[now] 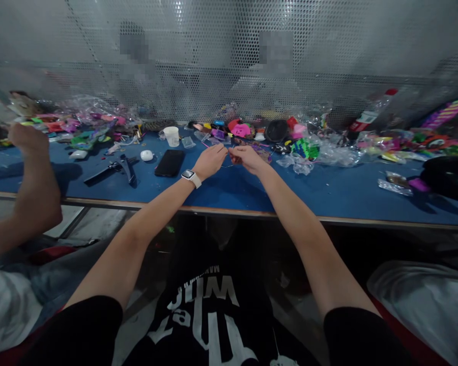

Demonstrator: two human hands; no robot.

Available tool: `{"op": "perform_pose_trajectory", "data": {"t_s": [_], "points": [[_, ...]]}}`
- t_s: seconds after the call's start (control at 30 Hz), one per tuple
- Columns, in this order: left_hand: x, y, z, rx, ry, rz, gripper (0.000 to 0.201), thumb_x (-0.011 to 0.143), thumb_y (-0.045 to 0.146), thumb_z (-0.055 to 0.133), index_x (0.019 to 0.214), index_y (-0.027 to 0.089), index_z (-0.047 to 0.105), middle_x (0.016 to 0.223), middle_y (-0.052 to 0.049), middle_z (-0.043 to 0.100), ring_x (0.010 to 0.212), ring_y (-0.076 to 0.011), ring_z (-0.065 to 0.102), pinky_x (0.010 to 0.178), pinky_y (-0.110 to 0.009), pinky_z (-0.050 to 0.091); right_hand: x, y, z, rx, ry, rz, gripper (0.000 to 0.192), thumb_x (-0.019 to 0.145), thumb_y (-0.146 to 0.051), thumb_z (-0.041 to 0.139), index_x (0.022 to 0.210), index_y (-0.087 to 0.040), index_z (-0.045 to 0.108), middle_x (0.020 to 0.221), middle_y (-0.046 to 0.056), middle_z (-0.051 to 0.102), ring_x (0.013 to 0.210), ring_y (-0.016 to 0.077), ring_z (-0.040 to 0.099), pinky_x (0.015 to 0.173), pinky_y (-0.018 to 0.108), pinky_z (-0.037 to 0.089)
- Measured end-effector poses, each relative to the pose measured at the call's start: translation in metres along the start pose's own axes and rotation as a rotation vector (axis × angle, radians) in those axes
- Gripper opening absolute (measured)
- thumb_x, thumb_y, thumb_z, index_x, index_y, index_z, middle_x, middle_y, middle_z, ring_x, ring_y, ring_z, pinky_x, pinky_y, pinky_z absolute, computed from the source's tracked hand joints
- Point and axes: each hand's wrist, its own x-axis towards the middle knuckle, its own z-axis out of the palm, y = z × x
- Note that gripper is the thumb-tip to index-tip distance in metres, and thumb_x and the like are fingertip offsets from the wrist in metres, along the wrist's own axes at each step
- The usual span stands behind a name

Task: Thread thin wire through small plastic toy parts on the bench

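Observation:
Over the blue table, my left hand (210,160) and my right hand (248,156) meet fingertip to fingertip, both with fingers pinched together. A thin string (227,165) curves just below the fingertips and seems to run between both hands. A small pink stick-like piece (205,145) pokes out beyond my left fingers; whether it is joined to the string I cannot tell. What lies inside the pinches is mostly hidden. A watch (191,177) with a pale strap is on my left wrist. Behind my right hand lies a pink toy figure (241,130).
Left of my hands are a black phone (170,163), a white earbud case (147,155), a paper cup (171,136) and a black-handled tool (114,170). Toys and plastic bags line the perforated metal panel (213,46). A red-capped bottle (370,114) leans at right. Another person's hand (28,138) is at left.

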Motion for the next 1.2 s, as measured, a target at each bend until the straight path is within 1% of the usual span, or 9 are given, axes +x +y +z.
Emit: {"op": "perform_pose_trajectory", "data": {"t_s": [0.13, 0.2, 0.3, 0.43, 0.63, 0.8, 0.93, 1.1, 1.2], "points": [[0.001, -0.006, 0.011, -0.088, 0.062, -0.131, 0.025, 0.120, 0.018, 0.048, 0.116, 0.018, 0.073, 0.120, -0.020, 0.078, 0.114, -0.0336, 0.078, 0.104, -0.048, 0.063, 0.000, 0.002, 0.003, -0.279, 0.205, -0.292, 0.053, 0.086, -0.073, 0.100, 0.084, -0.024, 0.079, 0.084, 0.006, 0.081, 0.076, 0.0235, 0.070, 0.078, 0.040, 0.060], [0.002, -0.010, 0.016, -0.133, 0.087, -0.155, 0.021, 0.117, 0.016, 0.052, 0.113, 0.020, 0.072, 0.112, -0.017, 0.078, 0.110, -0.0330, 0.078, 0.102, -0.048, 0.064, 0.000, 0.001, 0.003, -0.382, 0.239, -0.365, 0.042, 0.090, -0.064, 0.099, 0.097, -0.024, 0.086, 0.096, 0.009, 0.086, 0.087, 0.0285, 0.077, 0.090, 0.046, 0.065], [0.002, -0.013, 0.020, -0.175, 0.095, -0.155, 0.019, 0.114, 0.015, 0.054, 0.108, 0.021, 0.071, 0.106, -0.015, 0.077, 0.105, -0.0321, 0.077, 0.100, -0.049, 0.064, 0.000, 0.001, 0.000, -0.519, 0.203, -0.391, 0.031, 0.096, -0.055, 0.095, 0.106, -0.025, 0.090, 0.106, 0.012, 0.089, 0.095, 0.0332, 0.080, 0.098, 0.053, 0.067], [0.002, -0.011, 0.017, -0.176, 0.089, -0.168, 0.018, 0.113, 0.014, 0.054, 0.105, 0.022, 0.069, 0.108, -0.016, 0.076, 0.105, -0.0325, 0.075, 0.102, -0.050, 0.063, 0.002, 0.003, -0.003, -0.679, 0.153, -0.442, 0.018, 0.106, -0.044, 0.087, 0.105, -0.026, 0.092, 0.118, 0.014, 0.087, 0.106, 0.0368, 0.080, 0.107, 0.059, 0.064], [0.001, -0.009, 0.011, -0.132, 0.070, -0.142, 0.021, 0.117, 0.015, 0.051, 0.110, 0.021, 0.069, 0.115, -0.018, 0.076, 0.111, -0.0331, 0.076, 0.102, -0.047, 0.061, 0.005, 0.006, 0.001, -0.791, 0.121, -0.505, 0.017, 0.114, -0.033, 0.074, 0.104, -0.025, 0.086, 0.125, 0.017, 0.085, 0.128, 0.0407, 0.074, 0.123, 0.063, 0.057], [-0.002, -0.009, 0.008, -0.117, 0.066, -0.117, 0.026, 0.121, 0.019, 0.046, 0.114, 0.020, 0.071, 0.121, -0.020, 0.076, 0.114, -0.0340, 0.076, 0.103, -0.048, 0.062, 0.003, 0.008, 0.006, -0.698, 0.149, -0.417, 0.012, 0.114, -0.039, 0.075, 0.112, -0.028, 0.079, 0.111, 0.013, 0.085, 0.113, 0.0381, 0.078, 0.114, 0.061, 0.062], [-0.002, -0.009, 0.006, -0.100, 0.053, -0.105, 0.030, 0.123, 0.023, 0.043, 0.115, 0.020, 0.072, 0.123, -0.021, 0.076, 0.114, -0.0339, 0.076, 0.103, -0.048, 0.062, 0.007, 0.012, 0.012, -0.512, 0.160, -0.352, 0.029, 0.111, -0.046, 0.077, 0.134, -0.029, 0.069, 0.101, 0.009, 0.082, 0.101, 0.0344, 0.080, 0.106, 0.058, 0.065], [0.001, -0.007, 0.007, -0.105, 0.042, -0.100, 0.031, 0.123, 0.026, 0.044, 0.116, 0.020, 0.073, 0.122, -0.020, 0.077, 0.115, -0.0334, 0.076, 0.105, -0.047, 0.062, 0.016, 0.017, 0.008, -0.266, 0.118, -0.207, 0.040, 0.097, -0.055, 0.089, 0.114, -0.030, 0.063, 0.081, 0.002, 0.077, 0.086, 0.0296, 0.078, 0.091, 0.049, 0.066], [0.001, -0.005, 0.008, -0.110, 0.040, -0.116, 0.027, 0.121, 0.023, 0.046, 0.117, 0.019, 0.073, 0.121, -0.020, 0.077, 0.116, -0.0336, 0.076, 0.105, -0.046, 0.062, 0.012, 0.012, -0.001, -0.288, 0.062, -0.264, 0.033, 0.088, -0.049, 0.088, 0.103, -0.028, 0.066, 0.086, 0.005, 0.081, 0.088, 0.0294, 0.079, 0.093, 0.048, 0.065]]}}
